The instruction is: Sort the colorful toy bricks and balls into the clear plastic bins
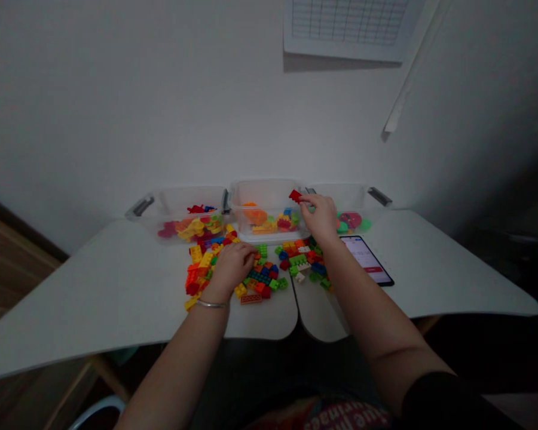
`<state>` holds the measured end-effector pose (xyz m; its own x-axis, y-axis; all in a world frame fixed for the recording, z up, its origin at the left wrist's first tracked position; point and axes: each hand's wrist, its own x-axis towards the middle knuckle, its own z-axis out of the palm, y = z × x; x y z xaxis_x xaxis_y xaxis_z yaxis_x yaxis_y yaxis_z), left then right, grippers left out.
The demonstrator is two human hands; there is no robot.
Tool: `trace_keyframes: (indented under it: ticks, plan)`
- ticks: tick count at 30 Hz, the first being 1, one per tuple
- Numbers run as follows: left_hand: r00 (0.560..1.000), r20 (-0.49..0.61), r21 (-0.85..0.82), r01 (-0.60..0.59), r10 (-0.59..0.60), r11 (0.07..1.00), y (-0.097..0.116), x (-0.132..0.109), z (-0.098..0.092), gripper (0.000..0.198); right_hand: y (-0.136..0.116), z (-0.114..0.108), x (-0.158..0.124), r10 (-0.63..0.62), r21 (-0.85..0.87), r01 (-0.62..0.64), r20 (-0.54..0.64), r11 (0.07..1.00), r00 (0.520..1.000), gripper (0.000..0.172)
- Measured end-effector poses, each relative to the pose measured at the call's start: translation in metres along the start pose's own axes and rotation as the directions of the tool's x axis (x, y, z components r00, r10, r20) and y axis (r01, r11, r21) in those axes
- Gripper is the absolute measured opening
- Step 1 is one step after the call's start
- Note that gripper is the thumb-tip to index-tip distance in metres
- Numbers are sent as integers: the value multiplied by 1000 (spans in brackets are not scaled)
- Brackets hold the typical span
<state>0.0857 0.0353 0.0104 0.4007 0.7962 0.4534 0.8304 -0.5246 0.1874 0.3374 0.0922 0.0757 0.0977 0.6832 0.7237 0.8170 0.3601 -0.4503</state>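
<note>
My right hand (319, 216) pinches a red toy brick (295, 196) between thumb and fingers, above the right side of the middle clear plastic box (269, 186). My left hand (233, 264) rests low over a pile of coloured toy bricks (260, 277) on the table. Its fingers are curled together and bent down; whatever may be under the fingertips is hidden. Inside the middle box lie orange, yellow, red and blue pieces. More loose bricks (299, 260) spread to the right of the pile, partly behind my right forearm.
A left clear box (179, 206) holds red and yellow pieces; a right clear box (341, 194) holds green and pinkish ones. Beside my right forearm lies a phone (368, 263). The white table (116, 286) meets the wall behind the boxes. A gridded paper (345, 27) hangs there.
</note>
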Motion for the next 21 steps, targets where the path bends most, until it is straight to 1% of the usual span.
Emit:
trace_keyframes:
  ticks: [4,9,12,15,19,21]
  plan:
    - [1000,8,4,13,-13,1000,1,0,0,23,-7,3,-3,-14,-105,24,102,994,995,28]
    - [1000,11,12,17,-17,1000,1,0,-1,23,-7,3,-5,-38,-124,59,164,991,986,32]
    - [1000,7,8,13,-14,1000,1,0,-1,23,-5,0,-6,-71,-88,88,176,992,982,32]
    - [1000,-1,10,14,-14,1000,2,0,-1,23,-5,-6,-11,-114,-15,118,166,993,979,33]
    - [1000,-12,11,13,-13,1000,3,0,-2,23,-7,-21,-26,-148,32,145,116,989,982,30]
    - [1000,-20,7,14,-14,1000,3,-1,-2,22,-7,-31,-35,-140,18,139,124,990,982,26]
